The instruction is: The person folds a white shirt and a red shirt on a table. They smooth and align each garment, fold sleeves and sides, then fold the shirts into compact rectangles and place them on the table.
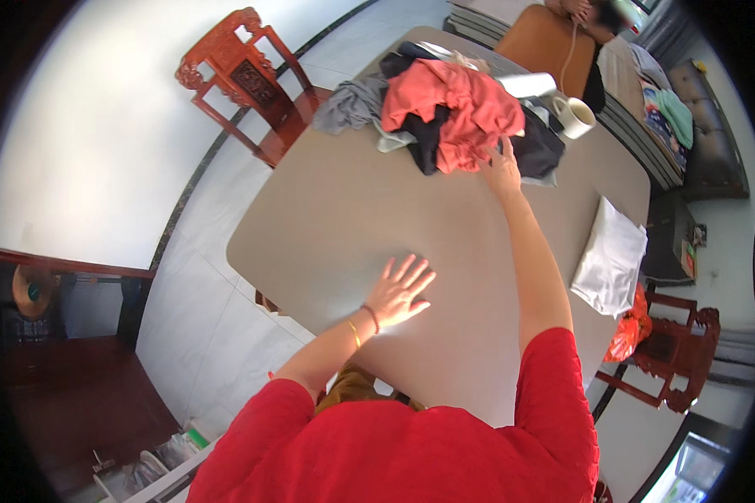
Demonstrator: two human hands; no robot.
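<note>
A heap of crumpled clothes lies at the far side of the grey-brown table [377, 207]. On top is a coral-red garment [456, 94], with a grey cloth [352, 104] to its left and black fabric [538, 148] to its right. My right hand [502, 168] is stretched out to the near right edge of the coral garment, fingertips at the cloth; whether they pinch it I cannot tell. Closer to my body, my left hand [402, 295] is spread palm down at the tabletop, fingers apart and holding nothing.
A cream mug [574, 117] and a white roll [527, 85] stand beyond the heap. Folded white cloth [611, 258] lies at the table's right edge. Carved wooden chairs [245, 82] flank the table, one with a red plastic bag [629, 327]. Another person's hand [577, 9] shows at the far end.
</note>
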